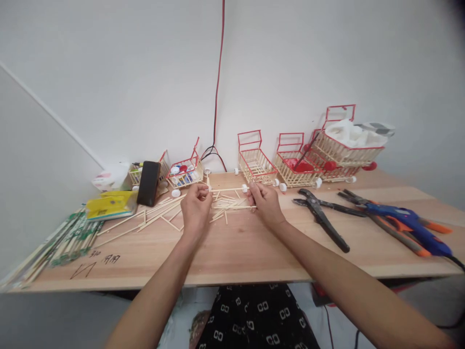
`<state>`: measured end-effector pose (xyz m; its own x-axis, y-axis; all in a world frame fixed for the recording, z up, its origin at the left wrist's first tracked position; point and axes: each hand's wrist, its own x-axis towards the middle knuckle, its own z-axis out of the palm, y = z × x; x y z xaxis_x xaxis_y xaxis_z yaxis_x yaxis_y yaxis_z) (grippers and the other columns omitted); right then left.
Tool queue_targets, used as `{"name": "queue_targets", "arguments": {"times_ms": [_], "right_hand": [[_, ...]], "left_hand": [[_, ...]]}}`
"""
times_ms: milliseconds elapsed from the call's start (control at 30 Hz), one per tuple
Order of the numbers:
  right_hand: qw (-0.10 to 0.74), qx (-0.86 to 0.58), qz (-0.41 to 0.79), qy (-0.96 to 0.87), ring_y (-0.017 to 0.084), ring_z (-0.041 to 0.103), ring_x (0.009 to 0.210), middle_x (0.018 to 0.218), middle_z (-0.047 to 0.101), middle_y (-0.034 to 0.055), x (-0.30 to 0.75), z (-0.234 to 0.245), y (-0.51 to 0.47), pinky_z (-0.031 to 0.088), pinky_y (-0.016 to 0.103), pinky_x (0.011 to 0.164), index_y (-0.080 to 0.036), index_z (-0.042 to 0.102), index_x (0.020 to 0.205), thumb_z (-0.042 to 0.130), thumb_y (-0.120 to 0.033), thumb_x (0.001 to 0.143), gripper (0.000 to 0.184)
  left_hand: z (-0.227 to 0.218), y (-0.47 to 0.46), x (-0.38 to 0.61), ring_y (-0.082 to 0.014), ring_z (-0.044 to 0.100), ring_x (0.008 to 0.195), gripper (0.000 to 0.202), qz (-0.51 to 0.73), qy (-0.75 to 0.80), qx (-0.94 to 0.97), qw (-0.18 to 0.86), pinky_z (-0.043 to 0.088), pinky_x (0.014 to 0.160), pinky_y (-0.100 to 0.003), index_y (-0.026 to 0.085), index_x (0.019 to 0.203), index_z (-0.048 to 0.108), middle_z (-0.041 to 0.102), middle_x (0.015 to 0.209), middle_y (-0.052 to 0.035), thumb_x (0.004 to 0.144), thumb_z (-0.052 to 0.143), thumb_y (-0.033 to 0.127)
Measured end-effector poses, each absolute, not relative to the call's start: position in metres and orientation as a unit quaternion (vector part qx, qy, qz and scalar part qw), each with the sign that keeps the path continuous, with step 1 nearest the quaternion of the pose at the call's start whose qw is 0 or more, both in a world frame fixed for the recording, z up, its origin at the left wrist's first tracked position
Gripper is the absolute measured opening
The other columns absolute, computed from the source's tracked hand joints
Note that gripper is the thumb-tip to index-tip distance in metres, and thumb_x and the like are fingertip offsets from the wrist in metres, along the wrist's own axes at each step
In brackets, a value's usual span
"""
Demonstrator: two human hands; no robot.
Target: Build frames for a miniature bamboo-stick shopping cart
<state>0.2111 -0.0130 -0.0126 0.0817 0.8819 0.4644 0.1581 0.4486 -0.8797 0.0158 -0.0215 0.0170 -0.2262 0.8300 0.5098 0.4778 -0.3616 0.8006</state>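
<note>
My left hand (196, 206) and my right hand (265, 202) reach over the wooden table (240, 252), fingers pinched. Between them runs a thin wooden stick with a small white wheel (244, 188) near its right end; both hands grip this stick. Beneath and between the hands lies a loose pile of short cut sticks (227, 206). A second long stick (236, 207) lies by my right hand's fingers.
Small stick carts with red rims (254, 162) line the wall; one at right holds white tissue (345, 133). Black pliers (323, 218) and a blue glue gun (410, 225) lie right. A phone (148, 183), yellow pack (109, 203) and chopstick bundles (61, 240) sit left.
</note>
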Motion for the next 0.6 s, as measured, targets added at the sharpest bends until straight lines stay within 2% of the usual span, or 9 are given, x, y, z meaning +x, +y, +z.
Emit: {"name": "queue_targets", "arguments": {"times_ms": [167, 333, 433, 600], "right_hand": [[0.6, -0.426, 0.298, -0.608, 0.008, 0.043, 0.038, 0.049, 0.049, -0.0044, 0.2096, -0.0145, -0.0126, 0.035, 0.019, 0.039, -0.018, 0.055, 0.068, 0.045, -0.053, 0.092, 0.044], [0.601, -0.428, 0.307, -0.601, 0.008, 0.043, 0.038, 0.05, 0.049, -0.0041, 0.2104, -0.0133, -0.0122, 0.035, 0.019, 0.037, -0.018, 0.056, 0.068, 0.045, -0.056, 0.091, 0.045], [0.606, -0.43, 0.323, -0.586, 0.008, 0.043, 0.036, 0.049, 0.049, -0.0043, 0.2117, -0.0107, -0.0119, 0.034, 0.019, 0.035, -0.019, 0.055, 0.068, 0.044, -0.058, 0.09, 0.046], [0.591, -0.43, 0.347, -0.588, 0.008, 0.043, 0.037, 0.049, 0.049, -0.0042, 0.2124, -0.009, -0.0102, 0.036, 0.019, 0.034, -0.019, 0.055, 0.067, 0.047, -0.06, 0.087, 0.047]], "left_hand": [[0.0181, -0.0221, 0.0175, -0.0134, 0.059, 0.063, 0.015, 0.569, 0.546, 0.595, 0.154, 0.044, 0.064, -0.024, 0.018, 0.086, 0.058, 0.062, 0.067, 0.0024, 0.072, 0.061, 0.018], [0.0173, -0.0217, 0.0166, -0.0146, 0.061, 0.065, 0.021, 0.574, 0.534, 0.598, 0.166, 0.045, 0.067, -0.025, 0.018, 0.092, 0.059, 0.064, 0.068, 0.0016, 0.073, 0.064, 0.022], [0.0168, -0.0202, 0.0155, -0.0171, 0.066, 0.073, 0.028, 0.598, 0.495, 0.581, 0.247, 0.047, 0.072, -0.027, 0.016, 0.099, 0.061, 0.069, 0.075, -0.0025, 0.074, 0.066, 0.028], [0.0142, -0.0141, 0.0108, -0.0162, 0.066, 0.07, 0.032, 0.606, 0.448, 0.506, 0.42, 0.048, 0.069, -0.027, 0.013, 0.085, 0.066, 0.071, 0.074, -0.0059, 0.068, 0.075, 0.039]]}}
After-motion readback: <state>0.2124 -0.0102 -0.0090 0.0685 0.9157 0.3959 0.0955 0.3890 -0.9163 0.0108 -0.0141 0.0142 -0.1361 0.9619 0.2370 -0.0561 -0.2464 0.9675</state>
